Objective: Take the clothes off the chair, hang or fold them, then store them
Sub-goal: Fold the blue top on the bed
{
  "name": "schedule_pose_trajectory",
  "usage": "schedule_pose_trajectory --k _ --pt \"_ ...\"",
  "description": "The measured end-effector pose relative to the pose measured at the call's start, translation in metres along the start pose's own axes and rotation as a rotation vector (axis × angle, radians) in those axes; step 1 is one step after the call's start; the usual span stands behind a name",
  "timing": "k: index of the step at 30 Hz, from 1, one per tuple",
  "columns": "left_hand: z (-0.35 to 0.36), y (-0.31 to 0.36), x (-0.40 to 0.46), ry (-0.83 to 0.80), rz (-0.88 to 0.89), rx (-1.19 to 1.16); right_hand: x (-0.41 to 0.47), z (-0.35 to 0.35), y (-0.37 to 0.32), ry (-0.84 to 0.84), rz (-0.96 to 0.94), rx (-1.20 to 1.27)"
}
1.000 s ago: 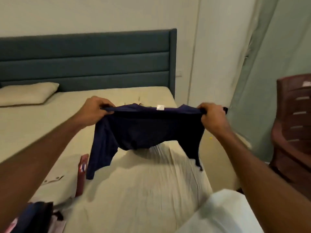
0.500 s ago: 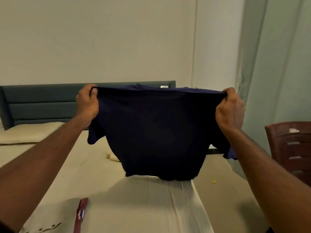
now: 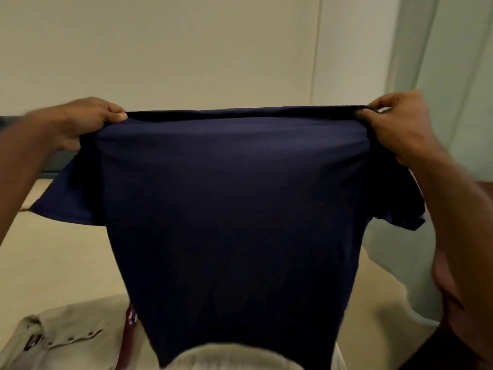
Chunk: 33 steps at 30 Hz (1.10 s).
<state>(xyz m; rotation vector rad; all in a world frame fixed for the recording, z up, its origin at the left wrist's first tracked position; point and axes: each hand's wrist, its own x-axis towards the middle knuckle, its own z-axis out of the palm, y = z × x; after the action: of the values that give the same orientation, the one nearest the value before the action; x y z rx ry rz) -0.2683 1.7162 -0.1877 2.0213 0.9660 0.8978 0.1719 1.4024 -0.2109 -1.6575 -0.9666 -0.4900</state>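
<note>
We hold a navy T-shirt (image 3: 234,209) up in front of us, spread wide and hanging flat above the bed (image 3: 53,263). Our left hand (image 3: 80,121) pinches its left shoulder, thumb on the near side and fingers curled behind the cloth. Our right hand (image 3: 397,124) pinches the right shoulder the same way. Both arms reach forward, raised. On the bed at the near left lies a beige buttoned shirt (image 3: 66,340).

Matt cloth, plain painted wall

The navy T-shirt (image 3: 234,209) is soft, matt knit cloth; at seven o'clock a beige woven shirt (image 3: 66,335) bears small glossy buttons; the wall (image 3: 186,49) at twelve o'clock looks smooth and matt.
</note>
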Motion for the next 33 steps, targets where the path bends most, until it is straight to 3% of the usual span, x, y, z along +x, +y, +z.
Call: schedule_pose_trajectory --k 5,12,16,22,29,33 --pt "0.065 -0.083 0.015 -0.055 -0.087 0.051 -0.021 0.066 0.068 -0.138 0.05 -0.113" --pt "0.204 -0.275 0.005 -0.001 -0.223 0.257 -0.149 0.181 0.223 -0.531 0.179 -0.369" --pt "0.261 -0.346 -0.011 0.059 -0.263 0.308 -0.202 0.227 0.285 -0.676 0.217 -0.465" --pt "0.297 -0.406 0.001 0.096 -0.263 0.323 -0.208 0.289 0.332 -0.801 0.193 -0.53" --pt "0.289 -0.429 0.099 0.195 -0.116 0.426 -0.144 0.377 0.363 -0.731 0.024 -0.472" --pt "0.292 -0.434 0.158 0.2 -0.097 0.447 -0.124 0.429 0.382 -0.734 0.071 -0.443"
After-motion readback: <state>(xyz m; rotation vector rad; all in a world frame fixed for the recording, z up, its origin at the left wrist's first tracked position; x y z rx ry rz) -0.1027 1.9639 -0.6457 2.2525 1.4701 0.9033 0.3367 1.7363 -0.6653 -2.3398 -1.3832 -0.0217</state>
